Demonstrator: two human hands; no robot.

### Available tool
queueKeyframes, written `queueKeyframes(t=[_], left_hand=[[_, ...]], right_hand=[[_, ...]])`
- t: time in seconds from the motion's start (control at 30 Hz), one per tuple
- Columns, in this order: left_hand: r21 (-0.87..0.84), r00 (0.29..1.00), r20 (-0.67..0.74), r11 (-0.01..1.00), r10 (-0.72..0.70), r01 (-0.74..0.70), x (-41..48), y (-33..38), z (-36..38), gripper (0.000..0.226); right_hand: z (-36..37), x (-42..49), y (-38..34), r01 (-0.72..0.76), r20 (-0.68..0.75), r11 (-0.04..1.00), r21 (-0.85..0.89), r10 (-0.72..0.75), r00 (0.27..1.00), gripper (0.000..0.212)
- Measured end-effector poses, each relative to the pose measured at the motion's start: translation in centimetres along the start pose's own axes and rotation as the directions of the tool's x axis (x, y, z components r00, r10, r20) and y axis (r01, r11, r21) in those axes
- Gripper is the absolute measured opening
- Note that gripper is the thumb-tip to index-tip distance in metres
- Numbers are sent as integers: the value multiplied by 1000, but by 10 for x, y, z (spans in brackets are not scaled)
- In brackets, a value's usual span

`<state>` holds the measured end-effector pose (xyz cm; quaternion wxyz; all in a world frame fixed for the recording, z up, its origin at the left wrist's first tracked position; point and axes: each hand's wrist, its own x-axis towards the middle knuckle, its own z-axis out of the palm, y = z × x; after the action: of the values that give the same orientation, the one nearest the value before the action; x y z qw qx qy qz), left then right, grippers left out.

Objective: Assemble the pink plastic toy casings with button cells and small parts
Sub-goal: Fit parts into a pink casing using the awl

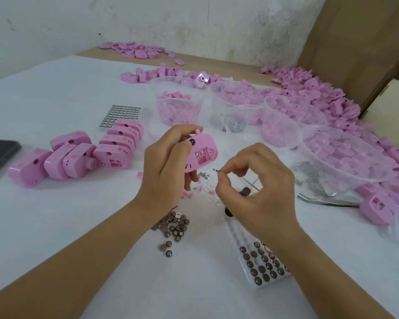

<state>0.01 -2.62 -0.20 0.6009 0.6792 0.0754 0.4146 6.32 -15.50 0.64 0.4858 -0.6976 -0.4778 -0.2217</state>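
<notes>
Grip first: your left hand (164, 166) curls round the pink oval plastic toy casing (203, 150). It tilts the open battery slot toward your right hand (256, 192), so the compartment faces the incoming part. Your right thumb and forefinger pinch a tiny dark metal piece (218, 171), probably a screw, just beside the casing's lower edge. A dark-handled tool (242, 192) sits under that palm; I cannot tell whether you hold it. Loose silver button cells (174, 226) lie just below your left wrist, within easy reach. The finished pink casings (78, 153) are parked clear to that hand's left.
</notes>
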Motion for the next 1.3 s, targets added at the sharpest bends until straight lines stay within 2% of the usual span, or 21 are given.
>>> queueKeyframes(t=[0.07, 0.17, 0.33, 0.5, 0.7, 0.9, 1.17, 1.3], left_hand=[[-5, 999, 34, 1000, -12, 12, -3, 1, 3, 28], [-10, 998, 50, 999, -35, 35, -5, 1, 4, 29], [-12, 997, 54, 999, -46, 47, -6, 2, 5, 29], [-38, 997, 47, 997, -68, 70, -6, 3, 7, 29], [-53, 994, 49, 994, -98, 100, -7, 4, 8, 29], [-91, 993, 52, 989, -108, 113, -8, 4, 11, 29], [-52, 987, 131, 993, -98, 106, -11, 4, 15, 31], [-8, 983, 165, 996, -82, 85, -12, 2, 15, 31]], right_hand=[[-3, 1, 0, -1, -32, 1000, 0, 1, 999, 8], [-5, 2, -1, -83, -44, 994, 74, 86, 995, 3], [-7, 3, -2, -183, -23, 959, 218, 192, 981, 20], [-10, 6, 0, -417, 87, 811, 409, 420, 903, 23], [-11, 8, 0, -439, 142, 778, 449, 423, 895, 17], [-11, 8, 1, -423, 97, 828, 367, 418, 903, 19], [-9, 8, 2, -462, 85, 809, 364, 465, 881, 14], [-10, 8, 1, -457, 92, 809, 369, 457, 884, 21]])
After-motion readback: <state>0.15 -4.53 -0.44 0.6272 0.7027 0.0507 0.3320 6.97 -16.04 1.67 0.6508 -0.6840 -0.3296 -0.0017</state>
